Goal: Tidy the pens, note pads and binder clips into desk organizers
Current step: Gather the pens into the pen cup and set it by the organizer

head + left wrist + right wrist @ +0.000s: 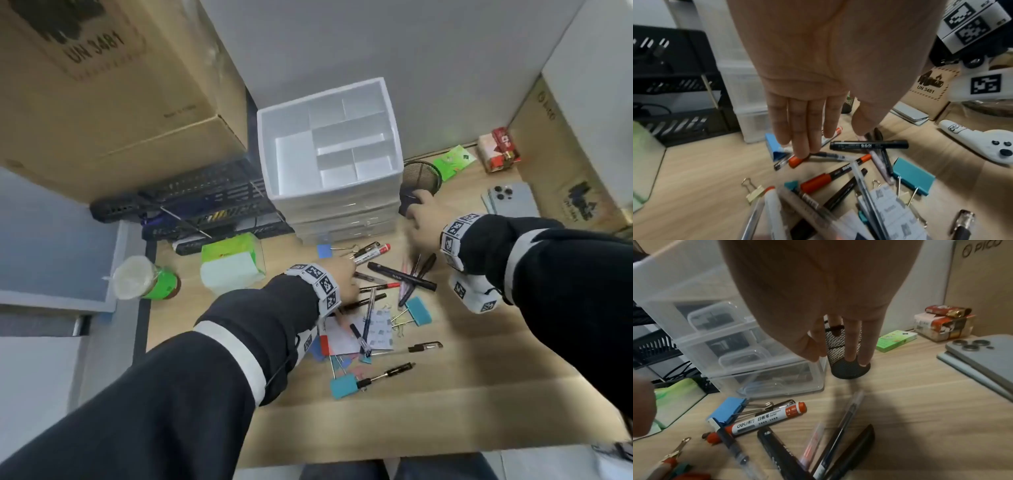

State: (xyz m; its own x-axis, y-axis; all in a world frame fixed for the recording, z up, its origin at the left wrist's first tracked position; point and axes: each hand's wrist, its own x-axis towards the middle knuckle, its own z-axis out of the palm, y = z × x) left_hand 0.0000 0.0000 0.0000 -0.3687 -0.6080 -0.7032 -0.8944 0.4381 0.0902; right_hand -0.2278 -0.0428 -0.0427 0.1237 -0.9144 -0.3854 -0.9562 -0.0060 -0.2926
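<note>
Pens, markers, binder clips and note pads lie jumbled on the wooden desk. My left hand hovers over the pile with straight fingers. Its fingertips touch a red-capped pen beside a blue binder clip. A black marker lies just right of them. My right hand reaches to a black mesh pen cup tipped over beside the drawers. Two fingertips touch its round base, the thumb apart on the left. A red whiteboard marker lies nearer.
A white compartment organizer tops translucent drawers. Left are a tissue pack, a green cup and a black rack. Right are phones, a green box, red packs and cardboard boxes.
</note>
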